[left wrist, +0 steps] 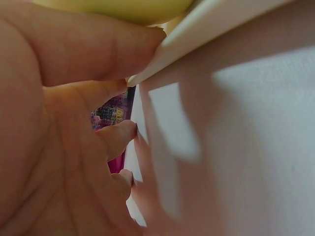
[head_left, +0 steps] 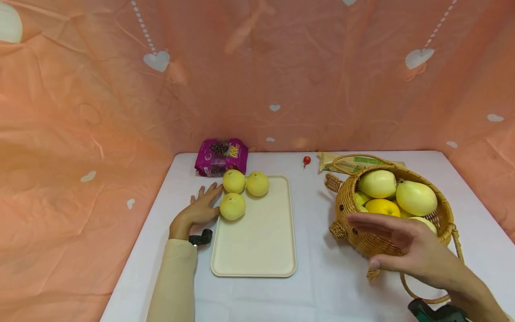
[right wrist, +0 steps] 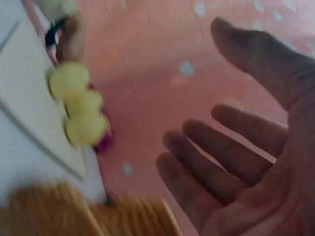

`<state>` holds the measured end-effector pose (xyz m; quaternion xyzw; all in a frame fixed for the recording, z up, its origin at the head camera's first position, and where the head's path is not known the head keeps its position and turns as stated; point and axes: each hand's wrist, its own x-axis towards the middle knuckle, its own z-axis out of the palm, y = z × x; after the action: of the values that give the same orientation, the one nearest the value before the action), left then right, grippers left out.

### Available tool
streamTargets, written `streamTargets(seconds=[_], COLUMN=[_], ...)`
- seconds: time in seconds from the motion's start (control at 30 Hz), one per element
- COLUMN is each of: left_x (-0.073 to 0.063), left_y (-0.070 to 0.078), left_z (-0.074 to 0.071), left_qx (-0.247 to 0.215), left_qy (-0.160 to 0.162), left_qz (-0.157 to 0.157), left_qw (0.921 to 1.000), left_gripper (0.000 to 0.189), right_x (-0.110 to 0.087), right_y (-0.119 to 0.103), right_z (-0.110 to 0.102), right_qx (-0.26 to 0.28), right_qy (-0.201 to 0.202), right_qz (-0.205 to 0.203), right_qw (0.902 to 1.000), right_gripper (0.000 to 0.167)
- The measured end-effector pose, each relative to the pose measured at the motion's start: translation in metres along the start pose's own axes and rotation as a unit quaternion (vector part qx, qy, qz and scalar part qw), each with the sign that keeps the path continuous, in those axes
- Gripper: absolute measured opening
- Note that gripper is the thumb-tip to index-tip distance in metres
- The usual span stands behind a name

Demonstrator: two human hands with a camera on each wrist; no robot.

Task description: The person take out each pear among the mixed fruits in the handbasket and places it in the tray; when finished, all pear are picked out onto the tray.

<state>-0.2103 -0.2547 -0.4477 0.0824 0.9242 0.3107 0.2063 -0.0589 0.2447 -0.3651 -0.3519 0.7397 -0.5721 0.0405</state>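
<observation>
Three round pale-yellow fruits sit grouped at the far left corner of a cream tray. My left hand is at the tray's left edge, fingers spread, its thumb by the nearest fruit. In the left wrist view, the thumb lies along the tray's rim, just below a fruit. Over the near side of a wicker basket, my right hand is held with straight fingers and thumb apart, grasping nothing. The basket holds several pale-green fruits and a brighter yellow one, partly hidden by that hand.
A purple printed package stands behind the tray. Farther right lie a red lollipop and a long beige-and-green packet, partly behind the basket. The basket's strap loops onto the white table. A pink cloth with hearts hangs behind.
</observation>
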Motion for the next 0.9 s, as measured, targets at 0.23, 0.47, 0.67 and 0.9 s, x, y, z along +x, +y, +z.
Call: streamTargets(seconds=[0.23,0.47,0.67,0.9], left_x=[0.001,0.000,0.001,0.000], left_y=[0.001,-0.001,-0.002,-0.001], left_z=[-0.001,0.001,0.001,0.000], left_qx=[-0.002,-0.005,-0.004,0.003], left_qy=[0.004,0.004,0.004,0.005], left_qz=[0.002,0.004,0.001,0.003], left_qw=[1.0000,1.0000,1.0000,1.0000], left_gripper=[0.086,0.086,0.085,0.085], right_x=[-0.026,-0.022,-0.005,0.019], right_y=[-0.003,0.004,0.016,0.031], right_z=[-0.053,-0.078,-0.085,-0.080], right_qx=[-0.086,-0.191,-0.225,-0.222], right_qy=[0.064,0.065,0.008,-0.048], right_qz=[0.055,0.113,0.127,0.110], right_qw=[0.9927,0.9730,0.9661,0.9675], right_gripper=[0.078,0.075,0.066,0.065])
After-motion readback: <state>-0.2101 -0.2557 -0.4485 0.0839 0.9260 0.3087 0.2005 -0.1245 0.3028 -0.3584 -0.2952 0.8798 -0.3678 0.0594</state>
